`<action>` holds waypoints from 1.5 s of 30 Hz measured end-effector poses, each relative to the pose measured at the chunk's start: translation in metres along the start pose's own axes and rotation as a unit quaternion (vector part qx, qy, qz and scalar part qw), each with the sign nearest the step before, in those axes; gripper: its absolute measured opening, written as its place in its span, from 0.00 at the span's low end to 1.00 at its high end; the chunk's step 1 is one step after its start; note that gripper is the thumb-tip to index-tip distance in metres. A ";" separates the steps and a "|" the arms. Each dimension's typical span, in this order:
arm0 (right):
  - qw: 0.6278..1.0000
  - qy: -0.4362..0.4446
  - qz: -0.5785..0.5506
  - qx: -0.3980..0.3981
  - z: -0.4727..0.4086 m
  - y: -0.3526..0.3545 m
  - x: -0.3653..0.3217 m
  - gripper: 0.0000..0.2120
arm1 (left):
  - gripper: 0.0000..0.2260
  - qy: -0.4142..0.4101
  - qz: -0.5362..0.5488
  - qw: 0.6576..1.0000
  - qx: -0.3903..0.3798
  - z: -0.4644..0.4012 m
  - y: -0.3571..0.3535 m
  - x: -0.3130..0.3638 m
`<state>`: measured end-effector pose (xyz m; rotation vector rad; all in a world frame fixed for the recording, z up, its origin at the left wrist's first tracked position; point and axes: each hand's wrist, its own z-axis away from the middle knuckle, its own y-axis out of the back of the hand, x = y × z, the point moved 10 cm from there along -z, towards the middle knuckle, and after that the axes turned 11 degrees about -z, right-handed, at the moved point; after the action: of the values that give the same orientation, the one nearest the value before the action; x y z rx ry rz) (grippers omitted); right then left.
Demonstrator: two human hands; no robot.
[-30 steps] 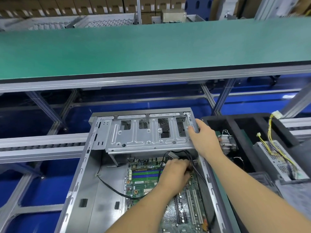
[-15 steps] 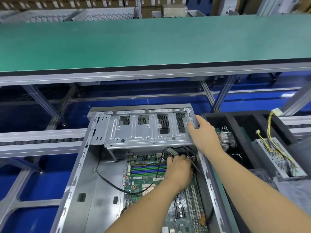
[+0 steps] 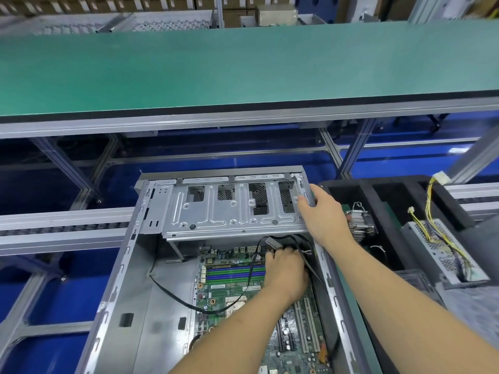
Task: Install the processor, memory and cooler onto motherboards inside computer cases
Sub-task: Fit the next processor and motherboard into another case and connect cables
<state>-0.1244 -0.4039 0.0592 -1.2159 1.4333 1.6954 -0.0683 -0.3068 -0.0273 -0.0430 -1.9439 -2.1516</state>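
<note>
An open grey computer case (image 3: 121, 279) lies on its side before me, with a green motherboard (image 3: 229, 282) inside. A silver drive cage (image 3: 229, 209) spans the case's far end. My right hand (image 3: 324, 214) grips the cage's right end at the case corner. My left hand (image 3: 286, 271) is down over the board's upper right, fingers curled round a bundle of black cables (image 3: 305, 255). The blue and green memory slots (image 3: 235, 272) lie just left of that hand. A finned cooler (image 3: 360, 222) sits in the black foam tray to the right.
A black foam tray (image 3: 391, 190) holds a power supply (image 3: 442, 252) with yellow wires. A loose black cable (image 3: 172, 292) crosses the case floor. A green-topped bench (image 3: 243, 68) runs across the back, with a roller conveyor rail (image 3: 62, 228) at left.
The view has shifted slightly. My left hand has moved a little further up toward the cage with the cables. My right hand keeps its grip on the cage end.
</note>
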 end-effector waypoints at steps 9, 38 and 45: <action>1.000 0.007 0.008 0.000 -0.001 0.000 0.001 0.08 | 0.11 0.017 0.004 1.000 -0.022 -0.001 0.002 -0.002; 1.000 0.015 0.016 -0.002 0.000 0.000 -0.004 0.05 | 0.07 -0.020 0.168 0.985 0.021 0.001 0.017 -0.028; 1.000 0.014 0.022 -0.004 0.000 0.000 -0.004 0.05 | 0.06 -0.055 0.076 0.996 0.002 -0.001 0.016 -0.016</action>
<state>-0.1226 -0.4032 0.0623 -1.2256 1.4811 1.7203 -0.0494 -0.3065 -0.0144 -0.3047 -1.9340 -2.0864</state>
